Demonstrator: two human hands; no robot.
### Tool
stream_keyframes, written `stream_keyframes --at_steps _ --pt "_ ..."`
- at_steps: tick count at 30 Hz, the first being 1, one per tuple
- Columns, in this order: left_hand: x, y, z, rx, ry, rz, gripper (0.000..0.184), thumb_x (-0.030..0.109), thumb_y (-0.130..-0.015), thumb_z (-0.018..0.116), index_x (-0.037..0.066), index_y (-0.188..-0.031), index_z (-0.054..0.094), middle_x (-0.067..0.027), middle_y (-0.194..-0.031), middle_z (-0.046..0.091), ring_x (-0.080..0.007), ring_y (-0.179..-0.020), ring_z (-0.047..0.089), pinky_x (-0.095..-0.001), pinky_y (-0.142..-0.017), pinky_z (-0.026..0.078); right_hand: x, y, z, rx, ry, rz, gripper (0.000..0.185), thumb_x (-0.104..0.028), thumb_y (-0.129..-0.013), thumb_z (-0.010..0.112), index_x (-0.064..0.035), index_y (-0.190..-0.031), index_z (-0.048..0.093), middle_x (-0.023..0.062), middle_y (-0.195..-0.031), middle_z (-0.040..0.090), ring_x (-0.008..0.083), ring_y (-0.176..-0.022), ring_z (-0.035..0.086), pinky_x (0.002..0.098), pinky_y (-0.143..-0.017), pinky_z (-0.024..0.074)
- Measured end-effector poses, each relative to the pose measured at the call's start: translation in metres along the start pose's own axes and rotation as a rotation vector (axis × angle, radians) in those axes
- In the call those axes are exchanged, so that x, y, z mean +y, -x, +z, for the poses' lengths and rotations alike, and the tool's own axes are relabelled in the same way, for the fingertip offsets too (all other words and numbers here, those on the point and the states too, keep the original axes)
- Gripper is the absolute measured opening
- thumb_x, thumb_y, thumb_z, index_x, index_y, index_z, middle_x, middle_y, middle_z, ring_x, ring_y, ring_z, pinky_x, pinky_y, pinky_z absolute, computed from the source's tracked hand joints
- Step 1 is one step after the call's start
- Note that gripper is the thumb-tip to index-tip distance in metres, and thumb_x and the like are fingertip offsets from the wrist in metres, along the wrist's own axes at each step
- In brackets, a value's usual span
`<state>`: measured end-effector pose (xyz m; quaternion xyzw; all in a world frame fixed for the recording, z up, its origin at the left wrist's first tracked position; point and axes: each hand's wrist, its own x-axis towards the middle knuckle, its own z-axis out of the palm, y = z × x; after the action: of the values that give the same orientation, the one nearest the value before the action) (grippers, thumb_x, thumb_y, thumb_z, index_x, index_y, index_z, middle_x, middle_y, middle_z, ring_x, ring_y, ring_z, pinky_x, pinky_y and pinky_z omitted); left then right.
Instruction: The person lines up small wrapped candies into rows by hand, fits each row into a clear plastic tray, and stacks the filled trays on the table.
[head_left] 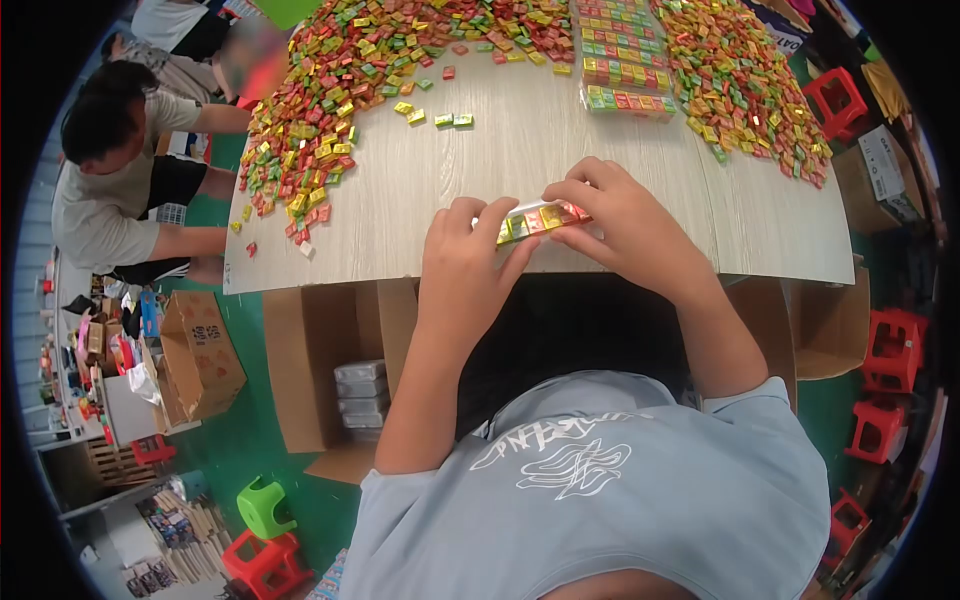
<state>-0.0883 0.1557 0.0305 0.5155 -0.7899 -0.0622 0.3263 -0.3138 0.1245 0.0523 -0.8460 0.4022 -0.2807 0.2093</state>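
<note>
Over the table's near edge, my left hand point(463, 265) and my right hand point(622, 228) hold a short row of small wrapped candies point(540, 220) between them. The row shows green, yellow and red wrappers with a whitish strip along its far side. Fingers and thumb of my left hand close on its left end; those of my right hand close on its right end. Beyond my hands, a few loose candies point(455, 120) lie on the pale wooden table point(470, 180). Farther back stand several packed candy rows point(628, 75) in clear plastic.
Large piles of loose candies point(370, 60) spread over the table's left and back, with another candy pile point(740, 90) at right. A person point(120, 190) sits at left. Cardboard boxes point(320, 370) stand below the table edge; red stools point(890, 350) are at right.
</note>
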Motion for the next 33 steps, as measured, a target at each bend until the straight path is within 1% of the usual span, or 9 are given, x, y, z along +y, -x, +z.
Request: stream_keyframes --at_steps 4,7,9,10,12,15,22,24,33 --pt "-0.005 0.008 0.006 0.053 -0.03 0.033 0.045 0.024 -0.086 0.084 0.007 -0.124 0.067 -0.0128 -0.113 0.061 -0.0322 -0.098 0.059 -0.0441 -0.085 0.05 0.003 0.006 0.003 0.026 -0.038 0.041 0.034 -0.017 -0.091 0.076 -0.0034 -0.121 0.069 0.0151 -0.117 0.06 0.0341 -0.108 0.062 0.0418 -0.093 0.0528" --pt "-0.004 0.011 0.004 0.044 -0.088 0.013 0.048 0.025 -0.086 0.084 0.008 -0.127 0.066 -0.0132 -0.121 0.058 -0.0341 -0.106 0.057 -0.0461 -0.091 0.048 0.004 0.009 0.004 0.051 -0.042 0.051 0.032 -0.016 -0.091 0.075 -0.0038 -0.121 0.069 0.0148 -0.12 0.059 0.0337 -0.111 0.061 0.0414 -0.094 0.0524" --pt "-0.008 0.011 0.004 0.05 -0.161 0.029 0.053 0.03 -0.086 0.082 0.008 -0.131 0.064 -0.0137 -0.13 0.057 -0.0355 -0.118 0.055 -0.0488 -0.101 0.044 0.005 0.01 0.005 0.081 0.016 0.02 0.03 -0.017 -0.092 0.074 -0.0048 -0.119 0.069 0.0142 -0.121 0.06 0.0329 -0.114 0.06 0.0429 -0.098 0.0501" --pt "-0.009 0.01 0.004 0.041 -0.158 0.032 0.053 0.03 -0.086 0.082 0.008 -0.131 0.064 -0.0137 -0.13 0.057 -0.0355 -0.118 0.055 -0.0488 -0.101 0.044 0.007 0.009 0.005 0.082 0.014 0.029 0.03 -0.017 -0.092 0.074 -0.0048 -0.119 0.069 0.0142 -0.121 0.06 0.0329 -0.114 0.06 0.0429 -0.098 0.0501" --pt "-0.009 0.007 0.002 -0.022 -0.153 0.044 0.058 0.035 -0.088 0.079 0.008 -0.136 0.061 -0.0147 -0.138 0.054 -0.0372 -0.128 0.051 -0.0508 -0.107 0.04 0.009 0.008 0.007 0.123 0.099 -0.041 0.031 -0.02 -0.091 0.074 -0.0061 -0.119 0.069 0.0138 -0.123 0.06 0.0337 -0.115 0.059 0.0449 -0.102 0.0471" --pt "-0.004 0.0 0.0 -0.08 -0.18 0.065 0.06 0.038 -0.09 0.077 0.007 -0.138 0.059 -0.0149 -0.139 0.055 -0.0369 -0.13 0.051 -0.0505 -0.108 0.04 0.015 0.001 0.009 0.103 0.089 -0.085 0.035 -0.024 -0.091 0.074 -0.0064 -0.121 0.068 0.0139 -0.125 0.061 0.0352 -0.114 0.059 0.0459 -0.104 0.0454" --pt "-0.006 -0.01 0.004 -0.262 -0.11 0.028 0.062 0.039 -0.088 0.077 0.003 -0.135 0.059 -0.0149 -0.123 0.063 -0.0343 -0.111 0.059 -0.0468 -0.097 0.044 0.026 -0.008 0.01 -0.058 0.036 -0.098 0.039 -0.028 -0.093 0.072 -0.005 -0.124 0.066 0.0152 -0.119 0.064 0.0364 -0.111 0.06 0.0467 -0.1 0.0465" --pt "-0.005 -0.011 0.003 -0.278 -0.125 0.021 0.062 0.038 -0.086 0.078 0.003 -0.134 0.059 -0.0143 -0.119 0.064 -0.0338 -0.105 0.06 -0.0457 -0.093 0.045 0.03 -0.007 0.015 -0.121 -0.051 -0.026 0.042 -0.031 -0.093 0.072 -0.0045 -0.125 0.066 0.0155 -0.117 0.065 0.0371 -0.11 0.06 0.047 -0.098 0.0469" --pt "-0.012 -0.01 0.006 -0.257 -0.035 0.022 0.065 0.034 -0.083 0.078 0.004 -0.136 0.059 -0.0145 -0.121 0.063 -0.0346 -0.108 0.059 -0.0469 -0.094 0.046 0.032 -0.007 0.017 -0.091 -0.116 -0.024 0.062 -0.042 -0.083 0.082 -0.0046 -0.13 0.066 0.015 -0.12 0.066 0.0369 -0.111 0.062 0.0462 -0.1 0.0472"
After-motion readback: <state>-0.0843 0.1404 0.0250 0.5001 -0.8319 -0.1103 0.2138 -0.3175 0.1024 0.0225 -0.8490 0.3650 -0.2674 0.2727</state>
